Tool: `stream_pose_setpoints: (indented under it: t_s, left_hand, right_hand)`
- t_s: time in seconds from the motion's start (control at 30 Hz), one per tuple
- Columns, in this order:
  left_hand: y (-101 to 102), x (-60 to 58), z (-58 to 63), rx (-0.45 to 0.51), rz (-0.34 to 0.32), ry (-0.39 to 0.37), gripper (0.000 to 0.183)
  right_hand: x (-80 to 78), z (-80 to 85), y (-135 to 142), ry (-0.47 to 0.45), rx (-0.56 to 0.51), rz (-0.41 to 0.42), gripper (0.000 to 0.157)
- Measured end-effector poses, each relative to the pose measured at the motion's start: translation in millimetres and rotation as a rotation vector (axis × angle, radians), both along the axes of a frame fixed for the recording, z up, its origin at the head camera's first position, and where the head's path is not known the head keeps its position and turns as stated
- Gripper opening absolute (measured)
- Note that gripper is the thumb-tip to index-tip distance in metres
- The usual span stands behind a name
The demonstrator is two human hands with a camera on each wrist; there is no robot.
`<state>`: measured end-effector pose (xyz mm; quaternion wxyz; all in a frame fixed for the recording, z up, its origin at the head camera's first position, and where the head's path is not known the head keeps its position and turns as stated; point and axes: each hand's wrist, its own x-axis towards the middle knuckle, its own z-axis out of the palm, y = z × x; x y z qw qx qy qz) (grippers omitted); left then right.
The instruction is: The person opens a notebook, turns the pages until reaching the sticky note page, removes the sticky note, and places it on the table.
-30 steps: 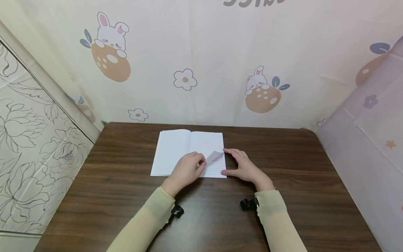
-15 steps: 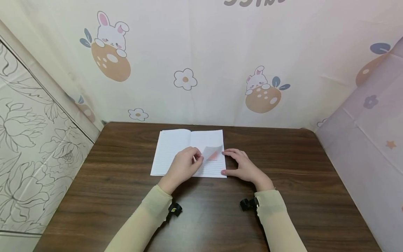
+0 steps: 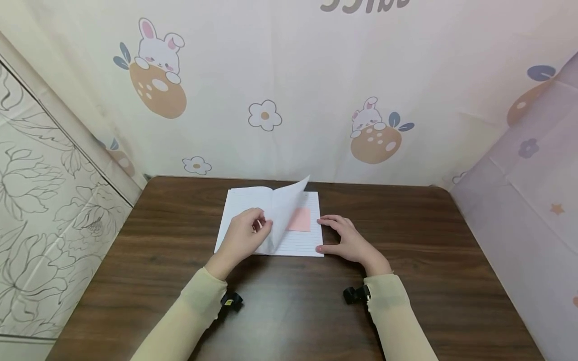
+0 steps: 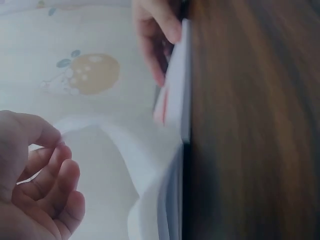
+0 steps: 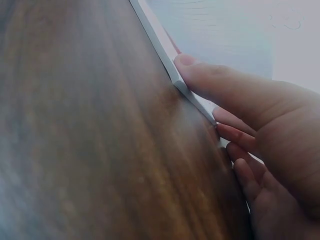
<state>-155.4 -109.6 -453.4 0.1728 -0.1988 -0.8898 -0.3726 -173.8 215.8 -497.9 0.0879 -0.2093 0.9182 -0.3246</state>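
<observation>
An open lined notebook lies on the table. My left hand pinches the edge of a white page between thumb and forefinger. In the left wrist view that page curves up off the notebook. A pink sticky note shows on the right-hand lined page, partly covered by the raised page. My right hand rests at the notebook's right edge, thumb on the near corner and fingertips farther up the side. In the right wrist view the thumb of my right hand touches the page top, fingers loosely bent beside the edge.
The dark wooden table extends around the notebook. A pale curtain with rabbit prints hangs just behind its far edge. A black wrist camera sits at my left cuff, another camera at my right.
My left hand has moved left, drawing the page up and over from the right side. The pink sticky note, hidden at first, has come into sight. The right hand stays in place.
</observation>
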Motion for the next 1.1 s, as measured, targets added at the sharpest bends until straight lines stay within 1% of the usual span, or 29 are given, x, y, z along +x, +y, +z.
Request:
stream_pose_setpoints:
  t_s: [0.13, 0.2, 0.33, 0.5, 0.6, 0.67, 0.8, 0.97, 1.1]
  left_hand:
    - [-21.0, 2.4, -3.2, -0.046, 0.046, -0.019, 0.016]
    - [-31.6, 4.2, -3.3, -0.052, 0.065, -0.045, 0.017]
    - [-51.8, 9.0, -2.9, -0.046, 0.094, -0.103, 0.020]
    - [-73.4, 15.9, -5.2, -0.029, 0.127, -0.167, 0.017]
    - [-84.3, 19.6, -8.0, -0.022, 0.136, -0.203, 0.014]
    - [-90.4, 21.2, -10.8, -0.033, 0.137, -0.221, 0.013]
    - [-100.9, 24.8, -15.2, -0.053, 0.124, -0.270, 0.016]
    - [-110.4, 28.2, -17.3, -0.079, 0.116, -0.346, 0.019]
    - [-115.1, 29.6, -19.9, -0.115, 0.122, -0.394, 0.017]
  right_hand:
    - [0.7, -1.0, -0.4, -0.004, 0.003, -0.009, 0.080]
    - [1.2, -1.1, -0.2, -0.009, -0.005, -0.008, 0.080]
    - [1.7, -1.6, 0.3, -0.017, -0.020, -0.006, 0.080]
    - [0.9, -2.9, 0.4, -0.001, -0.008, -0.006, 0.081]
    - [0.4, -3.3, 0.2, 0.001, -0.005, -0.008, 0.081]
    - [0.3, -3.5, 0.4, 0.002, -0.007, -0.008, 0.081]
    - [0.6, -2.8, 0.4, 0.001, -0.010, -0.006, 0.081]
    - [1.2, -1.9, 0.1, 0.001, -0.016, -0.004, 0.080]
    - [1.3, -2.0, 0.1, 0.000, -0.015, -0.006, 0.080]
